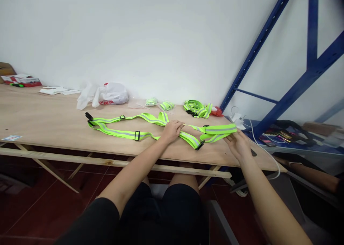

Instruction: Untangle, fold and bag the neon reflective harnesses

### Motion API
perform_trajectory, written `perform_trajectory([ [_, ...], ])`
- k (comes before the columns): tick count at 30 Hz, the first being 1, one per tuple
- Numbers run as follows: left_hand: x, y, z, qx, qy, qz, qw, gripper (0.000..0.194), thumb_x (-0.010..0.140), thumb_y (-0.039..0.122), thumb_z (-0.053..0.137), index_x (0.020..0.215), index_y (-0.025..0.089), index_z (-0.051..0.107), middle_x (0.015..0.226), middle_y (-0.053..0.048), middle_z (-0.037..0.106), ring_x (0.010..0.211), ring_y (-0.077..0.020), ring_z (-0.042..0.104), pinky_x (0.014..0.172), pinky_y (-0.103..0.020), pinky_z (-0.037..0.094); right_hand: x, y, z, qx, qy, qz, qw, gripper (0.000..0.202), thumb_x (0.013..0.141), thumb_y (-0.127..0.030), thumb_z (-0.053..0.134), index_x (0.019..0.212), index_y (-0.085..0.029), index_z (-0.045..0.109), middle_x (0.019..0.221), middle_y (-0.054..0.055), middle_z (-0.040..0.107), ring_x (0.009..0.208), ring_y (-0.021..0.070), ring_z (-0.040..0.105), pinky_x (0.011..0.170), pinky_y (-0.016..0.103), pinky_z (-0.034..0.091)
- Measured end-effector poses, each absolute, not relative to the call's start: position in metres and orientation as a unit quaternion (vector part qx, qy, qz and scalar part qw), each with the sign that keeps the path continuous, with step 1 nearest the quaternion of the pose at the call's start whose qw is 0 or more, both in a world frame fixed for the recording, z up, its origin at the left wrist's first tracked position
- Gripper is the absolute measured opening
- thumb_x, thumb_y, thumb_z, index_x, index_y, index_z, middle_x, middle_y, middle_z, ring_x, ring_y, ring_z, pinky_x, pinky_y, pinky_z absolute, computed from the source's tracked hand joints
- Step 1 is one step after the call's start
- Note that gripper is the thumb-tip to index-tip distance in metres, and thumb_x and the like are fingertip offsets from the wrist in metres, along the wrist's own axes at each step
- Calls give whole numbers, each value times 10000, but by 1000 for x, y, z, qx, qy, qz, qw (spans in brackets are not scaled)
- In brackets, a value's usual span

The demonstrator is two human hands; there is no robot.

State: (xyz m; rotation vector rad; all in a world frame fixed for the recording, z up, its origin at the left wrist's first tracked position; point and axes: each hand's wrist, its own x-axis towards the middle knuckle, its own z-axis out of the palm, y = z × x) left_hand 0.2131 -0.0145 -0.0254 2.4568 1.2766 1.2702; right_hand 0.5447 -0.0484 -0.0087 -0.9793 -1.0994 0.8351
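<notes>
A neon-green reflective strap harness (118, 133) with a silver stripe and black buckles lies stretched along the wooden table. My left hand (172, 130) is closed on its middle, where the straps cross. At the right end, my right hand (238, 142) grips the looped band, thumb and fingers around its edge. A black slider (137, 135) sits on the near strap, and a black clip (200, 145) lies between my hands. The harness's left end carries another black buckle (88, 116).
Behind the harness lie a bundle of similar straps (197, 109), two bagged green packs (166, 105) and a white plastic bag (114, 93). A blue metal rack (258, 37) stands at the right. A white cable (264, 150) hangs over the table's right end. Another person's arm (314, 171) shows at far right.
</notes>
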Motion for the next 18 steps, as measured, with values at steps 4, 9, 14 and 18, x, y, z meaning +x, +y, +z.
perform_trajectory([
  [4, 213, -13, -26, 777, 420, 462, 76, 284, 989, 222, 463, 1100, 221, 724, 1079, -75, 722, 1034, -220, 632, 953, -357, 476, 538, -39, -1, -418, -520, 380, 640, 289, 732, -491, 751, 790, -263, 583, 834, 13, 732, 834, 220, 710, 785, 406, 596],
  [9, 206, -8, -25, 727, 441, 517, 96, 307, 1001, 210, 407, 1074, 200, 705, 1048, -79, 731, 1008, -221, 645, 914, -341, 490, 522, -35, 15, -427, -550, 403, 594, 257, 762, -485, 708, 869, -266, 628, 967, 25, 748, 838, 222, 705, 758, 393, 612],
  [14, 202, -6, -24, 680, 449, 566, 125, 300, 1001, 195, 384, 1046, 184, 680, 1000, -75, 727, 964, -205, 654, 864, -302, 487, 509, -39, 32, -446, -571, 410, 554, 316, 767, -475, 685, 993, -256, 664, 1030, 50, 751, 852, 227, 712, 732, 354, 610],
  [18, 202, -6, -24, 653, 448, 592, 147, 279, 1004, 207, 387, 983, 186, 664, 965, -65, 723, 925, -193, 655, 829, -279, 474, 505, -49, 45, -454, -556, 482, 503, 300, 733, -423, 759, 955, -232, 693, 714, 4, 694, 552, 162, 631, 593, 322, 593],
])
